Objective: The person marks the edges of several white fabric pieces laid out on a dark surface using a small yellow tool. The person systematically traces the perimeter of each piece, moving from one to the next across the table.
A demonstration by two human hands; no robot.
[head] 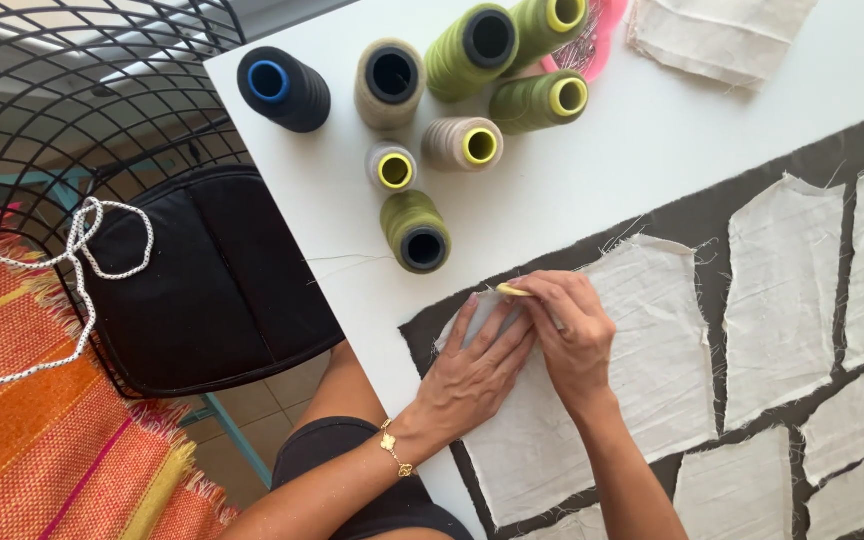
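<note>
Slippage looks the main risk: the left hand (472,365) lies with fingers spread flat on the cream patch (592,380) over dark cloth (432,335) at the bench (592,170) edge, the right hand (574,335) pinching a small yellow tool (512,290), so easing pressure could shift it.

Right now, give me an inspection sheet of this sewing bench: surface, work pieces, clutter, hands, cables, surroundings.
Surface: white table, a dark cloth spread over its near part.
Job's things: cream patches laid on the dark cloth; the near patch lies under both hands.
Clutter: eight thread cones in black, beige and green; a folded cream cloth; a pink item behind the cones, unclear.
Grippers: left hand flat on the patch; right hand pinches a small yellow piece at the patch edge.
Cables: nothing seen; only a white cord on the chair.
Surroundings: black wire chair with dark cushion, orange woven fabric.
</note>
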